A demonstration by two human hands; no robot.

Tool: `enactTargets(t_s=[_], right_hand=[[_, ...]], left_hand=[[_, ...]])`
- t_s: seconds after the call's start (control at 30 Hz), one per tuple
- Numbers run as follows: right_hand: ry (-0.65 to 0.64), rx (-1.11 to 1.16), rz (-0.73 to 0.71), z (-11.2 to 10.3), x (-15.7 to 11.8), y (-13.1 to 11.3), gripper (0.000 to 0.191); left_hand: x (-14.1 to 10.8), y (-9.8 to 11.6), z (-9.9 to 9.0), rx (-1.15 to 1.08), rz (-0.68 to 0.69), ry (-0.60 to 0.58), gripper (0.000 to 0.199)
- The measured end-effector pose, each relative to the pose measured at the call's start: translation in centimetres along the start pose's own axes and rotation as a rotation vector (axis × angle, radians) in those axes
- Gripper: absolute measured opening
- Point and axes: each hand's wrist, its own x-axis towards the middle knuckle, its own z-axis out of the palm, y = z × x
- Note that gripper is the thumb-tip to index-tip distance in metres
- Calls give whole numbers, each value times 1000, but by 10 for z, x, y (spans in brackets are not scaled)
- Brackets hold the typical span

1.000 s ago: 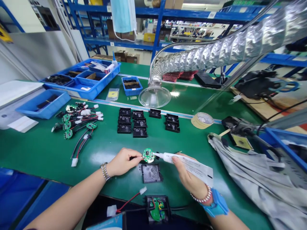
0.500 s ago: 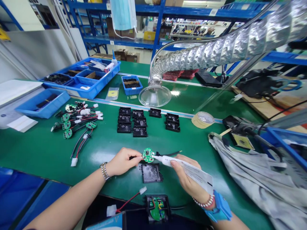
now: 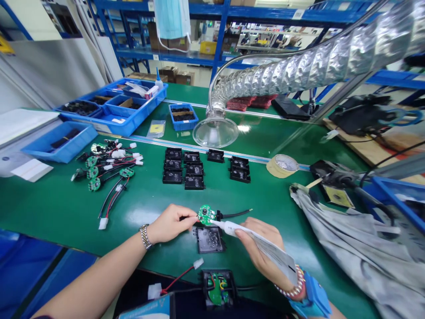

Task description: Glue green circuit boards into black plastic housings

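Observation:
My left hand [image 3: 175,224] pinches a round green circuit board [image 3: 205,214] at its left edge, where red wire shows. A black cable [image 3: 236,214] runs out to the right of the board. In my right hand [image 3: 260,248] is a white squeeze tube [image 3: 265,246], fingers wrapped around it. The tube's nozzle points left, its tip at the board's lower right edge. Just below the board lies an open black plastic case [image 3: 210,240] with clear smears inside. Nearer to me, another black case [image 3: 204,292] holds a green board with wires.
Several black cases [image 3: 194,169] stand in groups behind my hands. Wired boards [image 3: 94,184] lie to the left, by a blue bin [image 3: 63,146]. A fume extractor hood [image 3: 215,133] hangs above the table. At right are a tape roll [image 3: 282,166] and a grey cloth [image 3: 335,230].
The tube's nozzle tip has moved slightly down along the board's right edge, with my right hand shifting down and right. My left hand keeps its hold on the board.

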Motion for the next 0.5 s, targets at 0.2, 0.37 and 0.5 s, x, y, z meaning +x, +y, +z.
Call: enactTargets(t_s=[0.2, 0.37, 0.5], right_hand=[[-18, -20, -53, 2, 3, -4, 35], [-19, -22, -91, 9, 7, -6, 36], [-46, -35, -116, 10, 10, -8, 37]], left_hand=[[0, -3, 2, -3, 22, -9, 32], [-1, -5, 2, -3, 37, -24, 31], [-1, -5, 1, -12, 32, -36, 30]])
